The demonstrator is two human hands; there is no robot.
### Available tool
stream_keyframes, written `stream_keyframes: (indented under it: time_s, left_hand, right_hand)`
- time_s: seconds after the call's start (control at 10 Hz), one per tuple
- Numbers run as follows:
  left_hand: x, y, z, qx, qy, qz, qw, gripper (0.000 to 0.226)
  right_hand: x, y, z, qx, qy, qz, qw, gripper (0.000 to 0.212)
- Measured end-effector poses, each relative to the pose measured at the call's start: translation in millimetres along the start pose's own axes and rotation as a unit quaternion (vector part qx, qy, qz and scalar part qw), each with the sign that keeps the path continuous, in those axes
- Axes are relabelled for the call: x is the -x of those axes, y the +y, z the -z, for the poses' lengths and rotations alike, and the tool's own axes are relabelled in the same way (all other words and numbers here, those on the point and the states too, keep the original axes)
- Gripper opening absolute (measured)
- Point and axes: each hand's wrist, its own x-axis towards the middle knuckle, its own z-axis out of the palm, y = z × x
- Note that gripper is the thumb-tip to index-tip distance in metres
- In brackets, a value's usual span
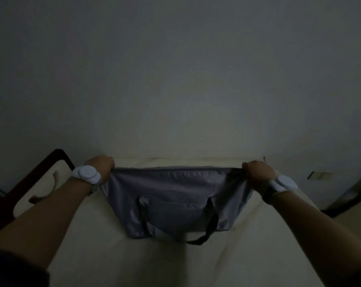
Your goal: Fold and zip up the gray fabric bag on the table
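The gray fabric bag (175, 195) hangs stretched wide between my two hands above the pale table (248, 255), its lower edge resting near the tabletop. My left hand (102, 165) is closed on the bag's upper left corner. My right hand (258, 171) is closed on its upper right corner. The top edge with the zipper line runs taut between them. Two dark carry straps (206, 237) droop from the bag's front, one looping below its bottom edge. A flat pocket panel shows between the straps. Both wrists wear white round bands.
A dark wooden chair frame (40, 172) with a light seat stands at the left of the table. A plain wall (175, 79) rises right behind the table's far edge. A wall socket (318, 175) sits at the right, with dark furniture below it.
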Motion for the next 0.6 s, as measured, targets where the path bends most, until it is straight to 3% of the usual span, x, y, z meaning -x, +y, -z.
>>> stream_keyframes:
  time_s: [0.2,0.4,0.6]
  left_hand:
    - [-6.9,21.3,-41.0,-0.033,-0.03,-0.006,0.999,0.023]
    - [-14.8,14.9,-34.2,-0.008,-0.022,-0.019,1.0,0.023]
    - [-15.7,5.3,-9.4,0.063,-0.043,-0.02,0.997,0.031]
  right_hand:
    - [-5.7,-16.9,-41.8,0.042,-0.054,0.021,0.997,0.024]
    - [-14.0,-0.6,-25.7,0.054,-0.072,0.003,0.996,0.012]
    - [-17.1,11.7,-6.5,-0.01,-0.07,0.002,0.998,0.017]
